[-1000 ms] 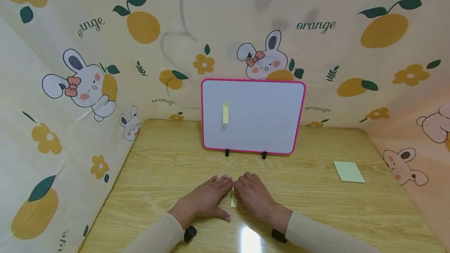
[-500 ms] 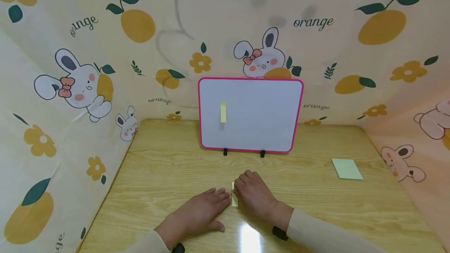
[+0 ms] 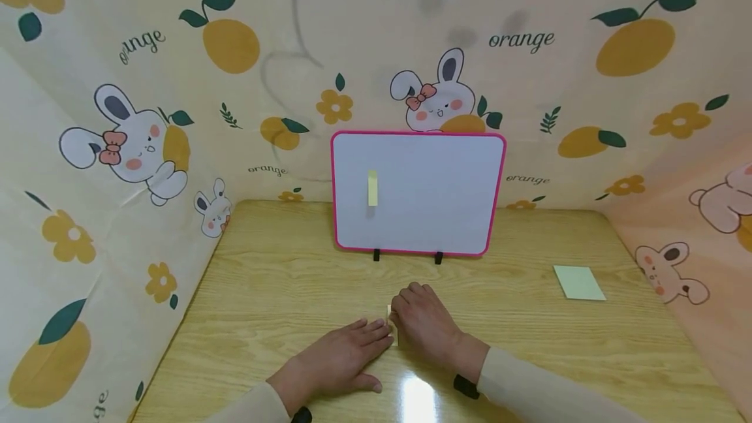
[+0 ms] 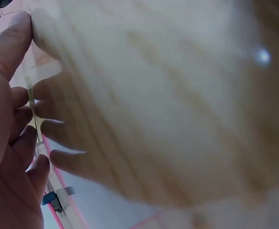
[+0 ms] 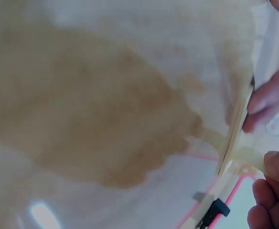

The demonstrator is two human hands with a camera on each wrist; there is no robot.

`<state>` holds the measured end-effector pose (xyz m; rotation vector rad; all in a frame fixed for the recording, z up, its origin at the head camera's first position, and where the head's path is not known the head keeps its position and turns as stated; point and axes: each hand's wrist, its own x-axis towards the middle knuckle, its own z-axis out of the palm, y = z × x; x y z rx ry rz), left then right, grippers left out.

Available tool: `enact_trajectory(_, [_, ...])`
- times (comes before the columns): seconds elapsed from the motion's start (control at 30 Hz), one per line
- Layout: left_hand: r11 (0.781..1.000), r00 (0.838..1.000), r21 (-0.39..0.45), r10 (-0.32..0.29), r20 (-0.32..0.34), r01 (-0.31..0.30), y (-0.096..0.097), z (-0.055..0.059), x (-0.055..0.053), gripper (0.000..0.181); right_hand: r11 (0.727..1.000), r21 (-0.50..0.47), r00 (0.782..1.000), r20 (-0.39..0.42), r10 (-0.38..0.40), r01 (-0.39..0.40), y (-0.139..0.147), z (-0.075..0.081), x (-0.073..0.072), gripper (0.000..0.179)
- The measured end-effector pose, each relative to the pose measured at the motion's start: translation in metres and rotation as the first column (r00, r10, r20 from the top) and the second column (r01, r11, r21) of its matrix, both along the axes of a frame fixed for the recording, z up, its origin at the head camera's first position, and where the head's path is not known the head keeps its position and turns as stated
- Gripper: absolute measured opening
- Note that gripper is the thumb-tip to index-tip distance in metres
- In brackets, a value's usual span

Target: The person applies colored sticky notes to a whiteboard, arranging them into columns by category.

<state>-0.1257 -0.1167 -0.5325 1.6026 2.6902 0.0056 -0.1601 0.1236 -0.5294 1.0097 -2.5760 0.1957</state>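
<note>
In the head view, a narrow yellow sticky note strip [image 3: 389, 311] lies on the table between the two hands, mostly covered by fingers. My right hand [image 3: 427, 325] pinches this strip between thumb and curled fingers; the right wrist view shows the pale strip [image 5: 249, 156] bent up from the surface at the thumb. My left hand [image 3: 341, 358] lies flat, fingers straight, its fingertips touching the lower part of the yellow paper. Whether one sheet or more is pinched cannot be made out.
A pink-edged whiteboard [image 3: 435, 194] stands on black feet at the back, bearing another yellow strip [image 3: 373, 188]. To the right lies a square pale green sticky note pad [image 3: 578, 282]. Printed cloth walls [image 3: 364, 25] enclose the wooden table [image 3: 270, 279].
My left hand drew back from beside the right fingers, uncovering the yellow strip, then came forward onto its lower part. The right hand has kept its pinch, nearly still.
</note>
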Motion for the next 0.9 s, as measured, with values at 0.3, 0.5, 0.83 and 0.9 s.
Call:
enact_trajectory(0.3, [1.0,1.0,-0.027,0.002,0.018,-0.001,-0.001,-0.002,0.001,0.076,0.998,-0.049,0.999,0.0,-0.039,0.039,-0.001,0.006,-0.018,0.016])
enact_trajectory(0.5, [1.0,1.0,-0.016,-0.008,0.02,0.008,-0.002,-0.002,0.0,0.075,0.996,-0.055,0.997,0.014,-0.072,0.072,0.0,0.009,-0.033,0.015])
enact_trajectory(0.83, [1.0,0.999,-0.029,0.008,0.053,-0.007,-0.002,-0.001,-0.001,0.076,0.988,-0.108,0.993,-0.025,-0.113,0.11,0.001,0.029,-0.048,0.013])
enact_trajectory(0.9, [1.0,0.997,-0.021,0.015,0.075,-0.013,-0.002,-0.001,-0.001,0.076,0.984,-0.132,0.99,-0.06,-0.125,0.116,0.001,0.034,-0.049,0.013])
